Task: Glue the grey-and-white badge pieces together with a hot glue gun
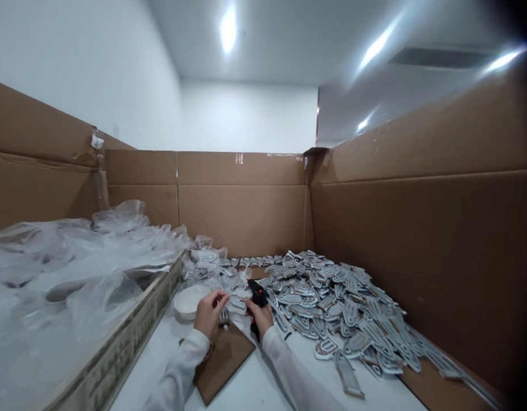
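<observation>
My right hand point(260, 315) is wrapped round a black hot glue gun point(258, 293), whose reddish tip points up and to the left. To its left, my left hand point(209, 312) is closed in a pinch above a brown board point(226, 361); what lies between the fingertips is too small to make out. A small metallic, pronged-looking piece point(224, 317) shows beside that hand, partly hidden. Just left of the same hand sits a round white dish point(189, 302).
A large heap of flat grey-silver pieces point(332, 302) spreads on the right. On the left stands a beige plastic crate point(135, 331) with clear plastic bags point(96, 262). Tall cardboard walls point(246, 217) enclose the white tabletop point(263, 382).
</observation>
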